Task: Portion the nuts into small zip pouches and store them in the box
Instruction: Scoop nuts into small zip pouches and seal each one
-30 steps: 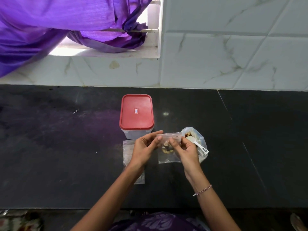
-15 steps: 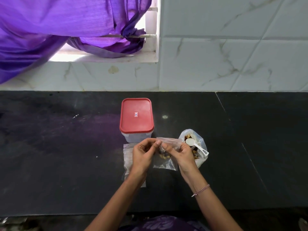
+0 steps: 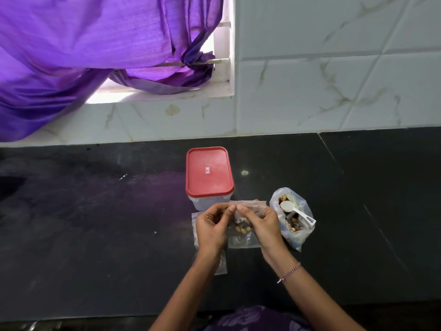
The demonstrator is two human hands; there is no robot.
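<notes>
Pinching of pouch top by left grip and right grip is noted; film judged light, limp, slippery; zip strip preferred.

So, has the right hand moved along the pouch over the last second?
Yes. Judged against the red-lidded box, the right hand has slid left along the top of the zip pouch, closing on the left hand near the box's right corner.
</notes>
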